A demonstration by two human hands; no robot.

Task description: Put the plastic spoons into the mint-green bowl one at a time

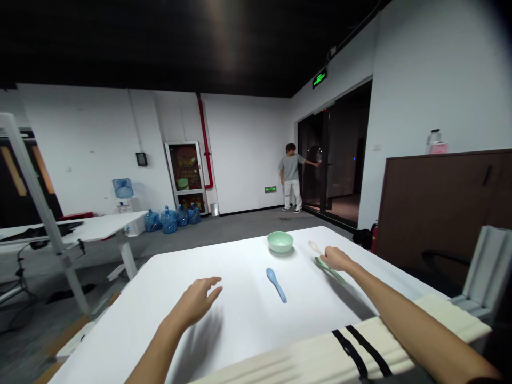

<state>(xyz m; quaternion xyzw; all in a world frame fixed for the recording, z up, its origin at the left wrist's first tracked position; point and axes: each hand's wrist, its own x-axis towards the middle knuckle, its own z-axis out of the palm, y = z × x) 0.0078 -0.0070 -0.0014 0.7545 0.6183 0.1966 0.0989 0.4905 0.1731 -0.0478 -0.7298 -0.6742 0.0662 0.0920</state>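
Head view shows the work partway along, judging by how things lie on the tabletop (244, 290): the right hand (338, 258) is busy among the spoons while the left hand (200, 300) holds nothing. The light green bowl (280, 243) stands upright near the far edge, touched by neither hand. Nearer the person, the blue spoon (276, 285) lies by itself, its rounded end pointing away and its handle toward the person. Over to the right, the white spoon (313, 246) shows its rounded end just past the right fingertips, and the green spoon (330, 271) runs beneath and beside that same hand. The right grip has its fingers drawn in at the white spoon's handle, though whether they are clamped on it or only resting there I cannot tell. The left grip has thumb and fingers apart, raised over the tabletop well to the left of the blue spoon. As for what is done and left, all three spoons lie outside the bowl, and the handling of the white one looks under way, not finished.
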